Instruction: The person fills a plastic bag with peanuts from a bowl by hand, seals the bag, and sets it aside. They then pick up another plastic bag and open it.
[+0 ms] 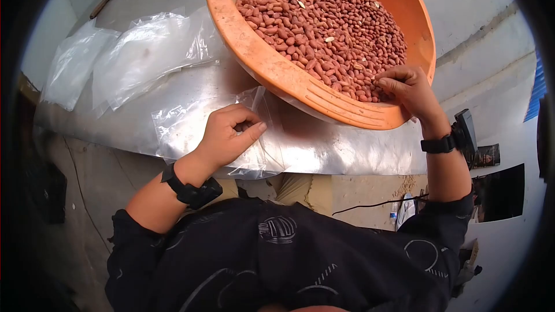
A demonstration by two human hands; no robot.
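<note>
Fingers of left hand [228, 136] curled shut, pinched edge of clear bag [179, 127] lying flat on metal worktop [358, 150]. Right hand [407, 88] half-curled, fingertips on peanuts [324, 23] by near rim of tilted orange basin [260, 60]; could not tell whether it gripped any. Spare bags [144, 58] lay beyond, left of basin.
</note>
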